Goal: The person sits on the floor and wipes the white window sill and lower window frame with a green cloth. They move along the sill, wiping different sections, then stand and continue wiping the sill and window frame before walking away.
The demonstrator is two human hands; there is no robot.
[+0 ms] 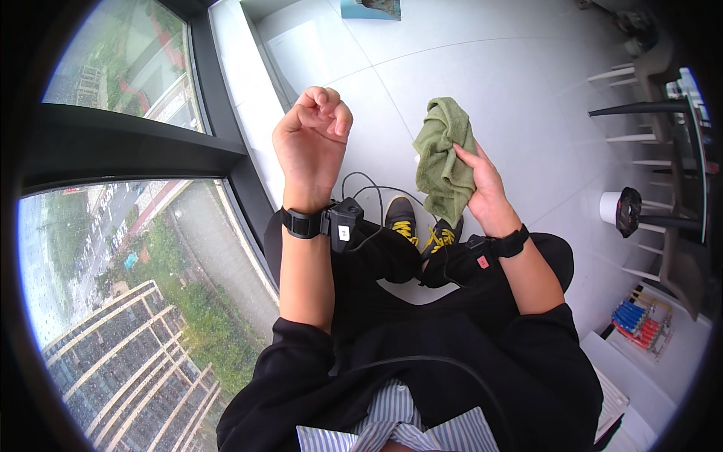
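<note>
My right hand (487, 183) grips a crumpled olive-green cloth (446, 152), thumb on top, and the cloth hangs above my shoes. Raised to the left is my left hand (316, 144), palm up with the fingers loosely curled and nothing held. It is nearest to the white window sill (248, 107). Each wrist bears a black strap with a small device; the left device (345, 217) has a cable running from it.
Rain-specked windows (141, 282) in a dark frame (130, 141) run along the left. On the right stand several chairs (680, 282), a white bin (610, 207) with a black liner, and blue and red tools (641, 322). A picture-printed item (353, 10) lies on the tiled floor (497, 73).
</note>
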